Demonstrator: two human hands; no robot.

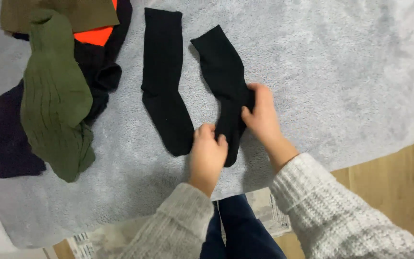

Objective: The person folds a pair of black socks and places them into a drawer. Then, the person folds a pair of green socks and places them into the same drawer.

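Right hand (260, 115) pinches the heel edge of a black sock (224, 81), fingers closed on the fabric. Left hand (208, 154) grips the toe end of the same sock, fingers curled shut on it. The sock lies angled on a grey fleece blanket (336, 72), cuff toward 11 o'clock. A second black sock (165, 81) lies flat just beside it at 9 o'clock — the toes nearly touching. Judgement: smoothing goes best with both hands pulling gently apart along the length, fabric kept flat. Farther out at 9 o'clock, a pile — green sock (56, 100), dark socks (8, 134), orange cloth (94, 34). Wooden floor (398, 187) at 4 o'clock.
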